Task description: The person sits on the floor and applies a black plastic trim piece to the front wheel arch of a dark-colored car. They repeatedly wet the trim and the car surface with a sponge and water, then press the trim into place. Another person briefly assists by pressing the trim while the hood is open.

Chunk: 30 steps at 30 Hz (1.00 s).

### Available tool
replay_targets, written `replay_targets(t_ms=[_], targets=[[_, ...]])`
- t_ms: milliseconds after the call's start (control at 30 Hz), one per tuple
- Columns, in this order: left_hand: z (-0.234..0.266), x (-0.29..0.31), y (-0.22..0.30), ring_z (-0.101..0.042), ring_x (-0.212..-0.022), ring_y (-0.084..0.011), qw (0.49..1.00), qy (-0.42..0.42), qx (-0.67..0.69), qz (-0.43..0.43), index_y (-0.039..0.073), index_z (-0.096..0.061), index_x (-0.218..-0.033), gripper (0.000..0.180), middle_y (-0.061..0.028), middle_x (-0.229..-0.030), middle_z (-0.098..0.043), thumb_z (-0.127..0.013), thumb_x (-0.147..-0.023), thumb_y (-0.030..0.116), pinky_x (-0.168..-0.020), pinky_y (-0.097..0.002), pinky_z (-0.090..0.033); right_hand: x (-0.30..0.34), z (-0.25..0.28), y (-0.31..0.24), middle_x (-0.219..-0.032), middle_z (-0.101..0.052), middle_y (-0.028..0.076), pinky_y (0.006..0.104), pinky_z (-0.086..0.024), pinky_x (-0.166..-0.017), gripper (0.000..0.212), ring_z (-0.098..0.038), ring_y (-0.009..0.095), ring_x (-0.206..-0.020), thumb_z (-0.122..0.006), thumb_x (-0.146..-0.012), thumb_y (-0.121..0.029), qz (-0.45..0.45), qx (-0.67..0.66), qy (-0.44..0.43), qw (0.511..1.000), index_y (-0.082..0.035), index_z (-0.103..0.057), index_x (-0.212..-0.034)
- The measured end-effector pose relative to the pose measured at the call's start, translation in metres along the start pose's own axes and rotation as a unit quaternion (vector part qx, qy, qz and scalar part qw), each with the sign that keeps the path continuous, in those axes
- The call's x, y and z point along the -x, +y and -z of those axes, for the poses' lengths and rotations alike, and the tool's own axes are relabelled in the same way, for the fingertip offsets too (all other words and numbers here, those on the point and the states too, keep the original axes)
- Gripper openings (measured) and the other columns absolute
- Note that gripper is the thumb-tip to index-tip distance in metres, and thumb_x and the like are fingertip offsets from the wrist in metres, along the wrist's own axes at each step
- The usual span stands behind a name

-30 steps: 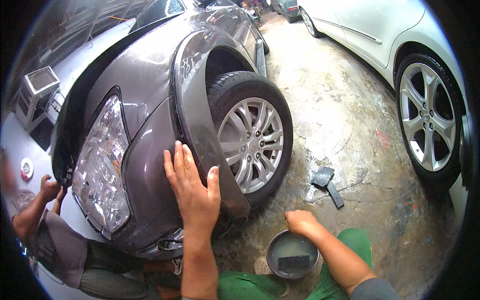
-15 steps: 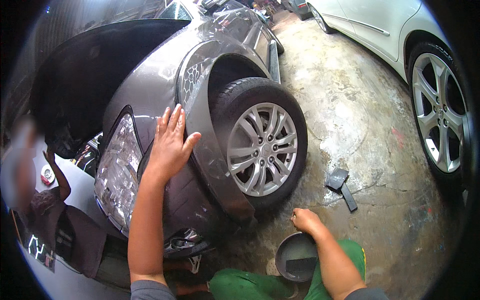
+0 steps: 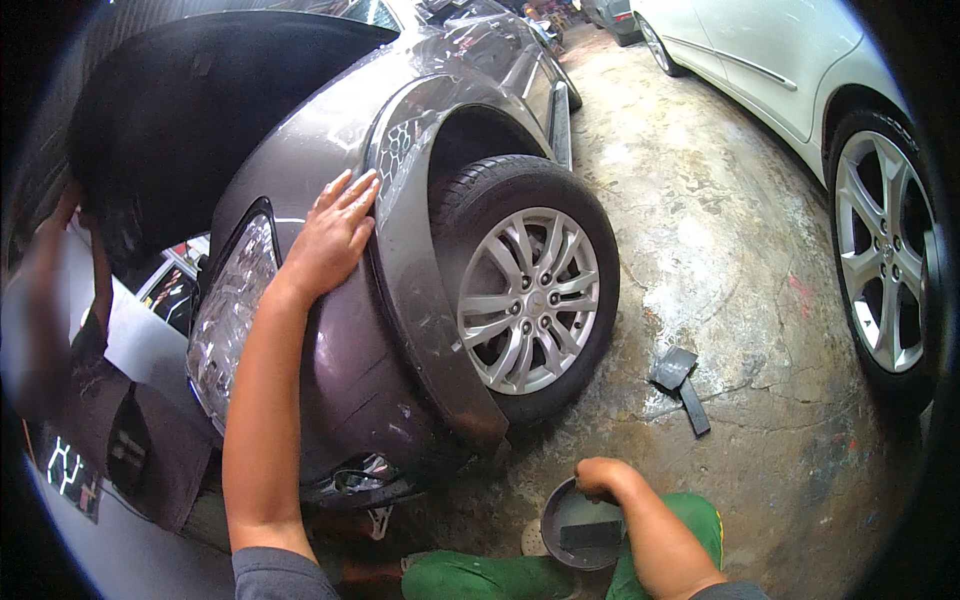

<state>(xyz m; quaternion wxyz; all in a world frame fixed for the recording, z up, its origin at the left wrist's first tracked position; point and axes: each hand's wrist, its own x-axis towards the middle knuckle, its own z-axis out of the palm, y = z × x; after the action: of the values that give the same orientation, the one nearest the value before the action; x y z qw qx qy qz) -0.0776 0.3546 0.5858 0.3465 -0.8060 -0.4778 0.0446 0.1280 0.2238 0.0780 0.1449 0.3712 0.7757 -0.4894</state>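
My left hand (image 3: 335, 235) lies flat with fingers stretched on the grey car's front fender (image 3: 330, 115), just ahead of the wheel arch trim (image 3: 410, 270). Nothing is held in it. Curled closed, my right hand (image 3: 603, 480) is over the far rim of a dark round basin (image 3: 549, 515) on the floor by my knees. Whatever its fingers hold, if anything, is hidden. A dark rectangular block (image 3: 590, 535) sits in the cloudy liquid in the basin. Beside my left hand are the clear headlight (image 3: 235, 310) and the front wheel (image 3: 530, 300).
On the wet concrete floor (image 3: 720, 240) lie a dark square piece (image 3: 674, 367) and a black bar (image 3: 694, 408). A white car (image 3: 750, 70) stands at the right. Another person (image 3: 110, 430) is at the left under the raised black hood (image 3: 200, 120).
My right hand has moved down and slightly left, toward the basin. The left hand stays on the fender, its thumb closer in. At the left, the other person's arms have risen toward the hood.
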Motion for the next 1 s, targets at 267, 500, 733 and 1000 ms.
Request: replay_targets(t_ms=[267, 500, 733, 1000], targets=[[0.006, 0.062, 0.05, -0.028, -0.151, -0.0319, 0.999, -0.003, -0.038, -0.003, 0.007, -0.043, -0.153, 0.057, -0.0066, -0.162, -0.038, -0.057, -0.1, 0.024, -0.126, -0.0452, -0.019, -0.024, -0.027, -0.021, -0.092, -0.076, 0.02, 0.0486, -0.056, -0.074, 0.017, -0.075, 0.035, -0.086, -0.068, -0.076, -0.009, -0.007, 0.014, -0.028, 1.0, -0.001, -0.079, -0.087], [0.015, 0.084, 0.05, -0.031, -0.15, -0.0309, 0.999, -0.02, -0.022, -0.04, 0.011, -0.05, -0.149, 0.054, -0.0051, -0.16, -0.041, -0.06, -0.098, 0.024, -0.126, -0.048, -0.019, -0.013, -0.049, -0.048, -0.105, -0.075, 0.02, 0.0482, -0.058, -0.078, 0.026, -0.074, 0.036, -0.098, -0.067, -0.078, -0.008, -0.012, 0.036, -0.001, 0.999, -0.001, -0.077, -0.1], [0.013, 0.093, 0.042, -0.041, -0.14, -0.0298, 0.995, 0.059, 0.054, -0.067, 0.014, -0.068, -0.131, 0.036, -0.0051, -0.143, -0.055, -0.066, -0.095, 0.02, -0.124, -0.0515, -0.025, -0.06, -0.112, -0.02, -0.113, -0.074, 0.018, 0.0484, -0.057, -0.08, 0.032, -0.074, 0.033, -0.1, -0.066, -0.079, -0.012, -0.01, 0.113, -0.045, 0.992, -0.004, -0.077, -0.107], [-0.004, 0.102, 0.023, -0.043, -0.139, -0.0307, 0.987, 0.129, 0.036, -0.094, 0.016, -0.064, -0.132, 0.043, -0.0107, -0.136, -0.055, -0.07, -0.091, 0.028, -0.122, -0.0535, -0.026, -0.036, -0.123, -0.003, -0.12, -0.073, 0.014, 0.0462, -0.057, -0.086, 0.033, -0.071, 0.033, -0.11, -0.066, -0.083, -0.016, -0.081, 0.176, -0.08, 0.978, -0.009, -0.076, -0.114]])
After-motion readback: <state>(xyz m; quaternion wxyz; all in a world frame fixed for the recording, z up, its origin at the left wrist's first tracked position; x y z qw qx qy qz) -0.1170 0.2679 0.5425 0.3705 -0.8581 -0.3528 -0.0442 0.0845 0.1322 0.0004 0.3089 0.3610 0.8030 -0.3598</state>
